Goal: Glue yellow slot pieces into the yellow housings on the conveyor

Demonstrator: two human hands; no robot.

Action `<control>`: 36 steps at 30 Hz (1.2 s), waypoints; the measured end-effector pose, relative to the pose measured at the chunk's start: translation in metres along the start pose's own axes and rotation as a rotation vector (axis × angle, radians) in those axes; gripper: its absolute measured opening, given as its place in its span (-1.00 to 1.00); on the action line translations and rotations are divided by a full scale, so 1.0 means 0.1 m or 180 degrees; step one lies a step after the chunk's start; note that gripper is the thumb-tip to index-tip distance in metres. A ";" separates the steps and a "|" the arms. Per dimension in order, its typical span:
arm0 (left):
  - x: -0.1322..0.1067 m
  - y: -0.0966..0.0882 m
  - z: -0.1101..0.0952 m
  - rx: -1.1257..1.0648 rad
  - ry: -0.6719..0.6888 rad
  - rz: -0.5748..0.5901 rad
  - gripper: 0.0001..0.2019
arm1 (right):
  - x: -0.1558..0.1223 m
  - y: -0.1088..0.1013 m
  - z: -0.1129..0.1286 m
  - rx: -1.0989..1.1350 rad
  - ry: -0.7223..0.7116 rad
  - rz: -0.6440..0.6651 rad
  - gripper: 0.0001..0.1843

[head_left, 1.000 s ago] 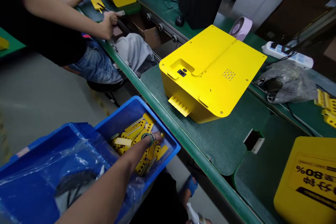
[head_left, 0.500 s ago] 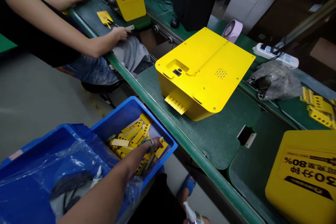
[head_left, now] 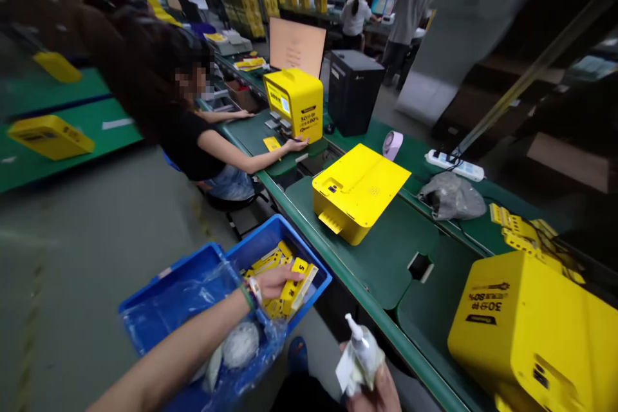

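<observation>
My left hand (head_left: 275, 282) reaches into a blue bin (head_left: 309, 257) beside the bench and grips a flat yellow plate (head_left: 298, 282) marked with black characters, lifted off a pile of similar yellow plates (head_left: 267, 262). My right hand (head_left: 374, 386), low at the bottom edge, is closed round a small clear pump bottle (head_left: 360, 354) with a white nozzle. A yellow housing (head_left: 357, 190) lies on the green mat (head_left: 386, 251) ahead of both hands.
A second blue bin (head_left: 159, 309) lined with clear plastic sits left of the first. A yellow box (head_left: 531, 328) stands at the right. Farther along are a seated person (head_left: 193, 122), another yellow box (head_left: 294, 103), a black case (head_left: 355, 90), a grey bag (head_left: 451, 196) and a power strip (head_left: 454, 167).
The view has tilted up and pulled back, showing the room. My left hand has picked a yellow plate up out of the pile. My right hand with the bottle has come more into view.
</observation>
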State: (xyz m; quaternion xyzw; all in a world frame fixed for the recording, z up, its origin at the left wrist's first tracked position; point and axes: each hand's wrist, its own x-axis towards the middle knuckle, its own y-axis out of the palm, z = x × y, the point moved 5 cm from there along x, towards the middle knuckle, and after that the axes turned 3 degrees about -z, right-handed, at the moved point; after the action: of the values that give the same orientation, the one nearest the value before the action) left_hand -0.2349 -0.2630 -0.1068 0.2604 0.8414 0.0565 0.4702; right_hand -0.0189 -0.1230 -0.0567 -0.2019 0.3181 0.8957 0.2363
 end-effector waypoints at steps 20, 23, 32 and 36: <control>-1.95 2.34 1.86 -0.2252 0.0174 0.1102 -0.57 | -1.46 -0.47 0.79 0.1023 0.0295 0.1003 -0.45; -2.12 2.39 1.90 -0.2357 0.0287 0.0843 -0.59 | -1.63 -0.61 0.92 0.0977 0.0175 0.1010 -0.47; -2.42 2.41 2.05 -0.2574 0.0377 0.0428 -0.61 | -1.91 -0.90 0.77 0.0929 0.0480 0.0967 -0.52; -2.48 2.33 1.85 -0.2468 0.0701 0.0369 -0.64 | -1.91 -0.80 0.78 0.0766 0.0475 0.0899 -0.47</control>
State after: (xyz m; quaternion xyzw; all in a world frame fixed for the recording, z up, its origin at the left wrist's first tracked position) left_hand 0.1112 -0.2131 0.0594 0.1032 0.7870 0.4235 0.4367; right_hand 0.1628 -0.0729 0.0586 -0.1914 0.4646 0.8580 0.1064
